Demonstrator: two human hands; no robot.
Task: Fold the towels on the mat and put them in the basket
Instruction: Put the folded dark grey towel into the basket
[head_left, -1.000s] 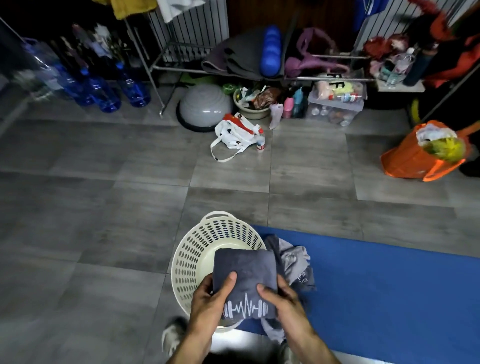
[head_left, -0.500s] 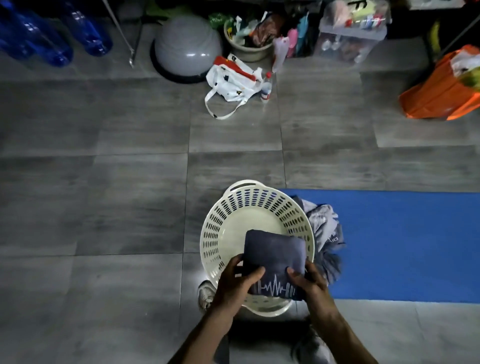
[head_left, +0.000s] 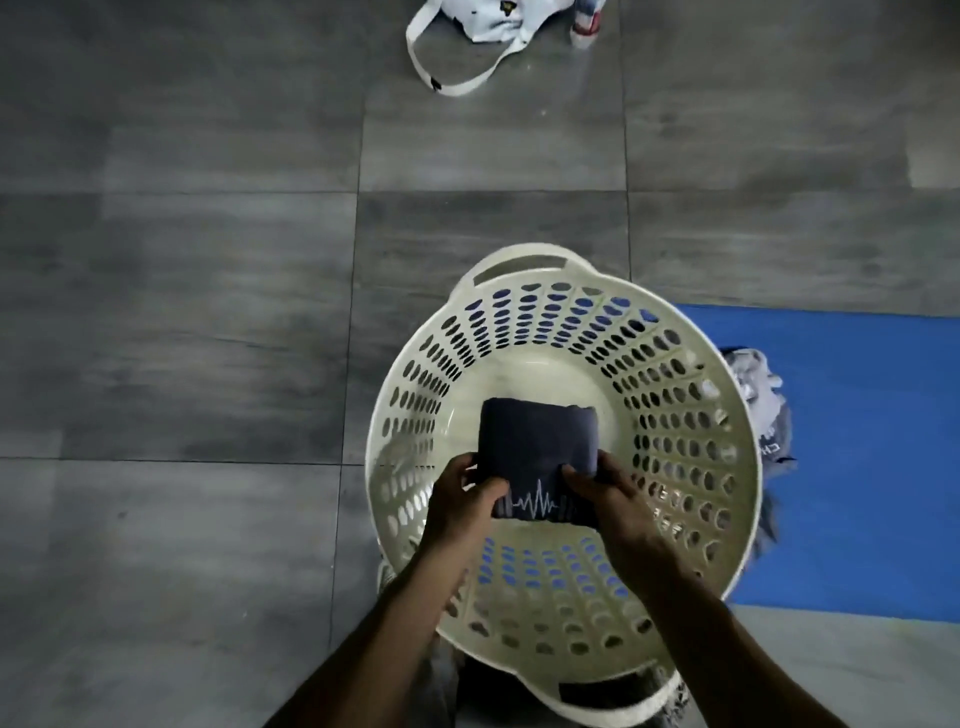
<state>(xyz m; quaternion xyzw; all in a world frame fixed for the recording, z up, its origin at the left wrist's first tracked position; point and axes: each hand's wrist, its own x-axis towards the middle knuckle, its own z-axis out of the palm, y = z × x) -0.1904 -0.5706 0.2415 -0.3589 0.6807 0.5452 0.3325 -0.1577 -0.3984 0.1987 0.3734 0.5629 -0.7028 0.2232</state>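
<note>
Now the step is putting a folded towel (head_left: 535, 457) into the basket (head_left: 696, 353). The towel is dark, folded small, with a white zigzag line near its close edge. It is down inside the basket, over the middle of the floor. I cannot tell if it touches the floor yet.

The left hand (head_left: 462, 504) grips the towel's close left corner, at about 8 o'clock on the towel, thumb on top and fingers curled under. The right hand (head_left: 608, 493) grips the close right corner, at about 4 o'clock, the same way. Both hands are closed on the cloth and reach in over the close rim.

The basket sits on the grey floor (head_left: 182, 312). The blue mat (head_left: 862, 467) lies at 3 o'clock from it. A rumpled grey towel (head_left: 763, 410) waits on the mat, just beside the basket wall.

I think the next move is to lay the towel flat on the bottom and let go with both hands together, so it stays folded. Then the hands need to go to 3 o'clock for the rumpled one.

At 12 o'clock, far off, lies a white bag (head_left: 483, 31).
</note>
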